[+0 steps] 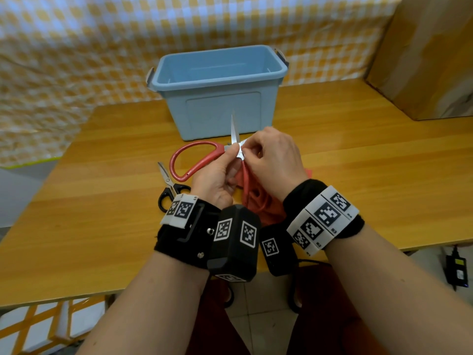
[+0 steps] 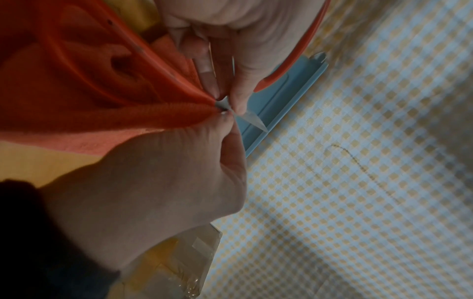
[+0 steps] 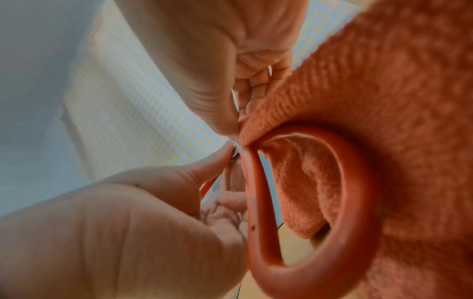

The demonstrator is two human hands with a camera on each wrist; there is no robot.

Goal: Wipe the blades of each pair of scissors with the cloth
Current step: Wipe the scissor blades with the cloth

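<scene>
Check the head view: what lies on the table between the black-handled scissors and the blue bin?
The red-handled scissors, held up by the left hand, sit between the black-handled scissors and the blue bin; otherwise bare wooden table, in the head view.

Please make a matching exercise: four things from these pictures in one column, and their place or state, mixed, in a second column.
Things:
1. red scissors
2. black scissors
3. blue bin
4. orange cloth

Places or states:
a. lying on the table, left of the hands
b. held open in both hands
c. standing at the far side of the table
d. bunched against the red handles

Pairs: 1-b, 2-a, 3-c, 4-d
</scene>
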